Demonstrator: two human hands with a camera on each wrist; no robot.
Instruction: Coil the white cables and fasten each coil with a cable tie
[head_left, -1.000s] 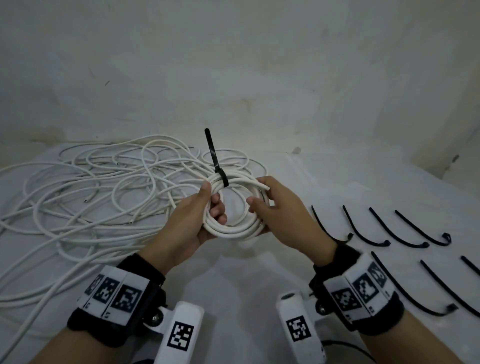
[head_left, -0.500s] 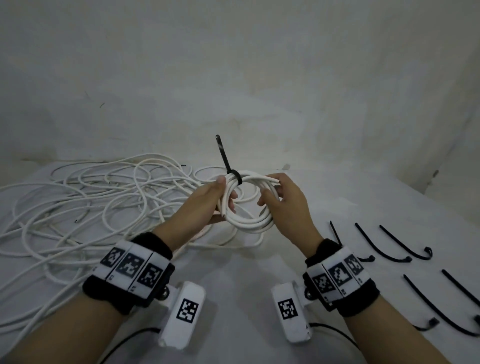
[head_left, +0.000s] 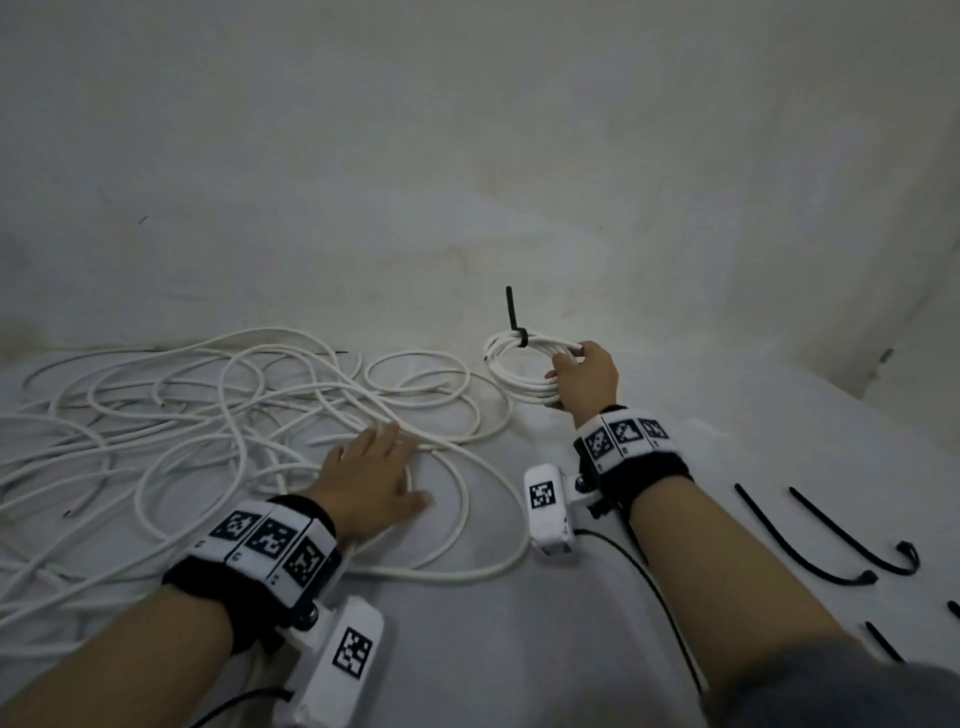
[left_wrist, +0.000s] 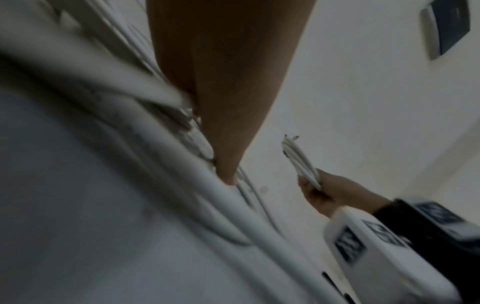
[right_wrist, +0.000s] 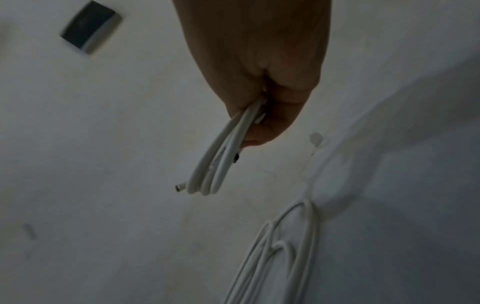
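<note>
Loose cables (head_left: 218, 415) spread over left of frame, not coiled yet. Left hand (head_left: 371, 480) at lower middle, fingers flat on them, holding nothing, likely to pick next one. Right hand (head_left: 584, 376), right of middle, fingers curled round coil (head_left: 519, 371); cable tie (head_left: 517, 325) on top, likely done. Spare ties (head_left: 810, 540) wait at lower right.

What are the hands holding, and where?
The right hand grips the tied white coil by its right side. The left hand lies flat on loose cables, holding nothing.

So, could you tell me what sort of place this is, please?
Probably a bare makeshift work surface against a plain white wall: loose white cables are heaped on a white table, and spare cable ties are laid out.
</note>
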